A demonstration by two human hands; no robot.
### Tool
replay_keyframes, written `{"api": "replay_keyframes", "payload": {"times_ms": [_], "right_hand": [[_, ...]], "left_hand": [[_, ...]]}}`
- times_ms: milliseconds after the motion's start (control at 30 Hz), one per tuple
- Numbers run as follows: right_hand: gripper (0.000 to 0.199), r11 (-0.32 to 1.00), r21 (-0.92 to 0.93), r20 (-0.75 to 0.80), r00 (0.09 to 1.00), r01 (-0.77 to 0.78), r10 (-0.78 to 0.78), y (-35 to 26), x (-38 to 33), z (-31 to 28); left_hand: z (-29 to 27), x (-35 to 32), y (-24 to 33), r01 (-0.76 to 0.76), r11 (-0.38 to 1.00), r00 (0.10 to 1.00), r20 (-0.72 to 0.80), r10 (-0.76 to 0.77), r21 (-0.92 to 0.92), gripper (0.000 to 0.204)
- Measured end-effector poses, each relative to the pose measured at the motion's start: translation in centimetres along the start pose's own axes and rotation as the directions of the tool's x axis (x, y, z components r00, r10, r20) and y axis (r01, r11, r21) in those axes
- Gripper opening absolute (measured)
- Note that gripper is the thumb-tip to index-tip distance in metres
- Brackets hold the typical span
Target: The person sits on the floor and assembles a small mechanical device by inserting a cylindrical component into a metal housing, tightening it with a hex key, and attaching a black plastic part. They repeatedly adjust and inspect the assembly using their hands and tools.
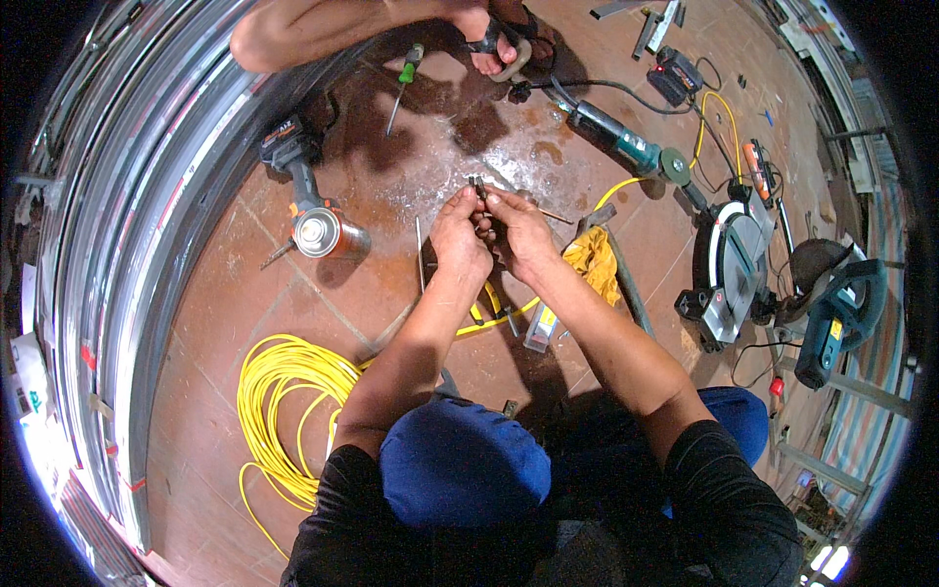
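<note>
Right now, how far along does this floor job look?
Tools are already out: cordless drill, angle grinder, miter saw. In hand: left hand and right hand pinch a small metal part. A metal strip lies untouched beside them. I can't tell what remains.

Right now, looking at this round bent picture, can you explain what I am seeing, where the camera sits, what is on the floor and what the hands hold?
There is no machine here. A camera on a person's head looks down, and its wide lens bends the edges. The left hand and right hand meet over the reddish tiled floor, pinching a small dark metal part; what it is I cannot tell. Around them lie a coil of yellow cable, a silver spray can, a dark cordless drill, a green-handled screwdriver, a teal angle grinder and a circular mitre saw. Another person's sandalled foot is at the top.
</note>
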State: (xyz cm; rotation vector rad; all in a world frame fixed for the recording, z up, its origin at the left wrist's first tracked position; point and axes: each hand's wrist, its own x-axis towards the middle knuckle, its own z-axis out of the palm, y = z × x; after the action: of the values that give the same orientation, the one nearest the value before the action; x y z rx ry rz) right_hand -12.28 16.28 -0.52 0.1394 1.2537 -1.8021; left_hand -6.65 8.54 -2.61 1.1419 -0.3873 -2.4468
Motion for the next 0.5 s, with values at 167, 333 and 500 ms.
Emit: {"api": "replay_keyframes", "payload": {"times_ms": [167, 333, 500], "right_hand": [[0.027, 1.0, 0.014, 0.035, 0.999, -0.009, 0.009, -0.2, 0.0, -0.2], [0.027, 0.981, -0.163, 0.02, 0.994, 0.107, -0.105, -1.1, 0.2, -0.3], [0.026, 0.871, -0.422, 0.029, 0.964, 0.252, -0.265, -3.1, 0.4, -0.4]], "left_hand": [[-0.1, -0.1, 0.2, 0.02, 1.0, 1.0, 0.015, -0.02, -0.009, 0.012], [0.1, -0.4, 0.3, -0.14, 0.99, 0.99, 0.024, 0.139, 0.025, 0.02], [0.3, -0.8, 1.4, -0.459, 0.813, 0.887, 0.239, 0.396, 0.357, 0.029]]}}
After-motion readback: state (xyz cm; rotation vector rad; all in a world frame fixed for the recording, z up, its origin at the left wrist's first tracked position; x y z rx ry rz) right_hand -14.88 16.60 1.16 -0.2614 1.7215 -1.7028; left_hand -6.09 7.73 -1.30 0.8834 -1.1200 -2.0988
